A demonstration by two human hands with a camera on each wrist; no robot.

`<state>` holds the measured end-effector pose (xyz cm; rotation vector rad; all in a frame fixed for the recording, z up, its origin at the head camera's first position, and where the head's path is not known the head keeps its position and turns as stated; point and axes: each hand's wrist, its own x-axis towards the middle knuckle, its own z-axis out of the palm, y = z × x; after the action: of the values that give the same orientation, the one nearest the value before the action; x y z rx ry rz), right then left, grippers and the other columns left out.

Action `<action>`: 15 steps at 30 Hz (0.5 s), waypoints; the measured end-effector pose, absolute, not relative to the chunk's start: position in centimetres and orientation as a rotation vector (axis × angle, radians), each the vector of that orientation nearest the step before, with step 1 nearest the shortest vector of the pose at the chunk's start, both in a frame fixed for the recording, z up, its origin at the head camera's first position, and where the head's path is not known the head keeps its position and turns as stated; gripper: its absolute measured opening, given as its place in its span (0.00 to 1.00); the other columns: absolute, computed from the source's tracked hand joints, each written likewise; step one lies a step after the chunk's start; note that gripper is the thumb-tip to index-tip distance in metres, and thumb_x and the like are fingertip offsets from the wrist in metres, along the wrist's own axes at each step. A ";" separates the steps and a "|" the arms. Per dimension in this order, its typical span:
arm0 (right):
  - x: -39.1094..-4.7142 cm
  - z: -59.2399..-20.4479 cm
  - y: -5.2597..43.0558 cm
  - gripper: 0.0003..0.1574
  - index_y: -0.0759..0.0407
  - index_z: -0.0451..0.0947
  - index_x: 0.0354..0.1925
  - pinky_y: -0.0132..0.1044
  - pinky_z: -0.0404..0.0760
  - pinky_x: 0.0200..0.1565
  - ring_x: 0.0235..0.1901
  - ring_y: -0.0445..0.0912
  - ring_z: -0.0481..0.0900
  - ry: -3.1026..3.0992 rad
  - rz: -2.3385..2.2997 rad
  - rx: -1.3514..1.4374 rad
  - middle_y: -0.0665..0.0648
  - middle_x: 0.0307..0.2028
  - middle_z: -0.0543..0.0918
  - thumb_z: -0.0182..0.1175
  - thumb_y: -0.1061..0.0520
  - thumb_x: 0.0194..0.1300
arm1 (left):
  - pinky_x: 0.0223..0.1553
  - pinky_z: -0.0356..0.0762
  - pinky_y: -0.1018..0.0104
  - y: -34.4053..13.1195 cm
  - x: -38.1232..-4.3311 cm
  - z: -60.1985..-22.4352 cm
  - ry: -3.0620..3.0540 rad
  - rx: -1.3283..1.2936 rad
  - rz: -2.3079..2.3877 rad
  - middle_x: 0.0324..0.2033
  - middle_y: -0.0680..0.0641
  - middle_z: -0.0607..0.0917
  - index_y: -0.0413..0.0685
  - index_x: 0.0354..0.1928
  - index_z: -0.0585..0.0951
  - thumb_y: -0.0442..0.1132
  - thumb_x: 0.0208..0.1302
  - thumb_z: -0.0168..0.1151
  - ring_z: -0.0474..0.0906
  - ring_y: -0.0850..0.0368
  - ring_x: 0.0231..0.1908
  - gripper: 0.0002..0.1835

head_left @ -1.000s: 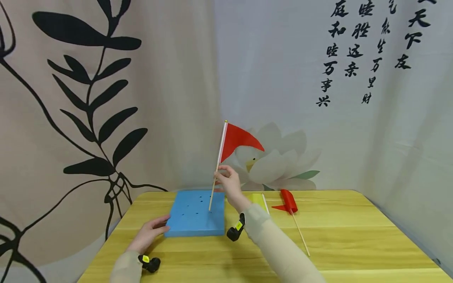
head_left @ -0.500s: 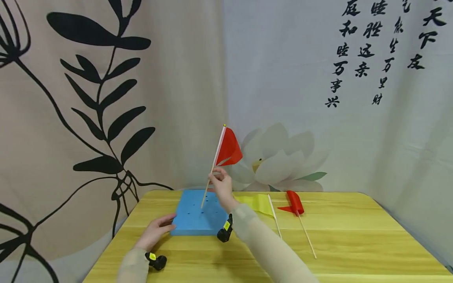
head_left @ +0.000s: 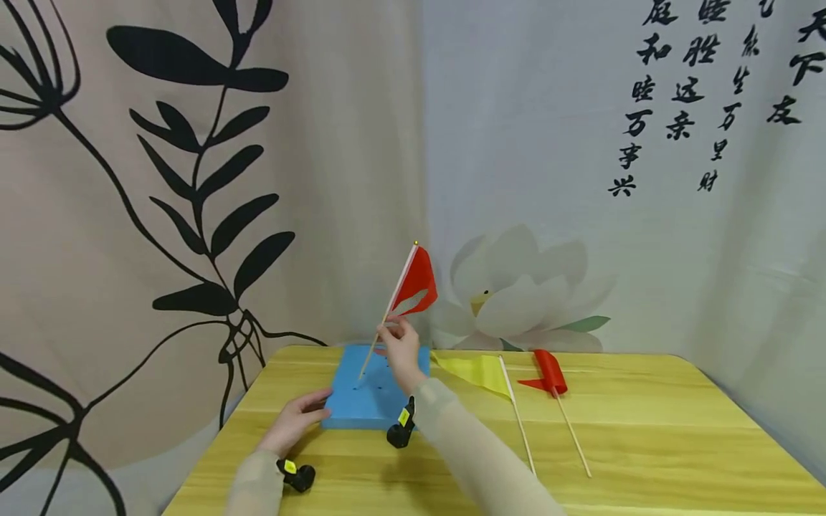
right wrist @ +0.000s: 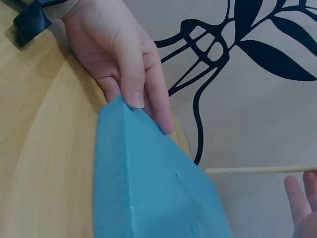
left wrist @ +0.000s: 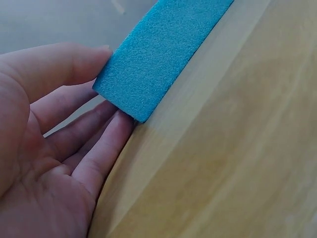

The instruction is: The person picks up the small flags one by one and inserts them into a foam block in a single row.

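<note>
My right hand (head_left: pixel 401 351) pinches the thin wooden stick of a small red flag (head_left: pixel 422 276) over the blue foam board (head_left: pixel 368 414), which has rows of small holes. The stick leans, its lower tip close to the left hole of the front row. In the right wrist view, that stick (right wrist: pixel 257 170) shows its end apart from the board's face. At the board's left front corner rests my left hand (head_left: pixel 293 423). Its thumb touches the top edge, and its fairly straight fingers (left wrist: pixel 106 153) lie against the side of the foam (left wrist: pixel 153 59).
Right of the board lie a yellow flag (head_left: pixel 474 373) and a second red flag (head_left: pixel 551 374), its cloth partly rolled, on the wooden table (head_left: pixel 645 430). A printed curtain (head_left: pixel 361 179) hangs behind the table's far edge.
The right hand has carried the red flag leftward along the board's front row of holes. The head view has shifted slightly, and more of the yellow flag shows. The left hand stays at the corner.
</note>
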<state>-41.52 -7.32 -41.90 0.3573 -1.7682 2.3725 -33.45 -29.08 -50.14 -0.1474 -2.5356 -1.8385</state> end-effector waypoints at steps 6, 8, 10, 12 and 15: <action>-41.7 -43.0 -7.5 0.11 0.54 0.77 0.48 0.51 0.84 0.42 0.37 0.52 0.80 -1.821 2.387 0.309 0.65 0.41 0.81 0.61 0.56 0.68 | 0.59 0.69 0.46 -28.8 -33.3 -50.4 -2.509 -0.115 -1.874 0.63 0.36 0.72 0.37 0.66 0.72 0.37 0.66 0.63 0.69 0.41 0.61 0.28; -41.8 -43.2 -7.5 0.10 0.54 0.78 0.48 0.50 0.84 0.41 0.38 0.54 0.81 -1.823 2.395 0.300 0.66 0.41 0.81 0.62 0.56 0.68 | 0.59 0.69 0.46 -28.7 -33.3 -50.3 -2.510 -0.111 -1.877 0.63 0.36 0.72 0.37 0.66 0.72 0.36 0.66 0.63 0.69 0.40 0.61 0.27; -41.9 -43.3 -7.5 0.10 0.55 0.78 0.47 0.49 0.85 0.40 0.39 0.57 0.81 -1.825 2.399 0.302 0.68 0.42 0.81 0.61 0.57 0.68 | 0.59 0.70 0.46 -28.7 -33.3 -50.2 -2.516 -0.110 -1.866 0.63 0.36 0.72 0.37 0.66 0.71 0.36 0.66 0.62 0.69 0.40 0.61 0.27; -42.0 -43.3 -7.5 0.10 0.55 0.78 0.47 0.47 0.85 0.39 0.40 0.59 0.80 -1.835 2.398 0.300 0.69 0.43 0.80 0.61 0.57 0.68 | 0.59 0.69 0.46 -28.7 -33.2 -50.1 -2.514 -0.112 -1.864 0.63 0.37 0.72 0.38 0.66 0.72 0.37 0.66 0.63 0.68 0.40 0.61 0.27; -42.1 -43.2 -7.7 0.10 0.55 0.77 0.48 0.48 0.85 0.40 0.41 0.59 0.80 -1.860 2.396 0.302 0.68 0.43 0.80 0.60 0.58 0.69 | 0.60 0.68 0.46 -28.8 -33.1 -49.9 -2.510 -0.122 -1.866 0.64 0.37 0.72 0.38 0.66 0.71 0.37 0.66 0.63 0.68 0.40 0.62 0.28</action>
<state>-42.14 -7.72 -43.23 0.3022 -1.8598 2.3957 -33.15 -28.79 -49.91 -0.1220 -2.5097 -1.8657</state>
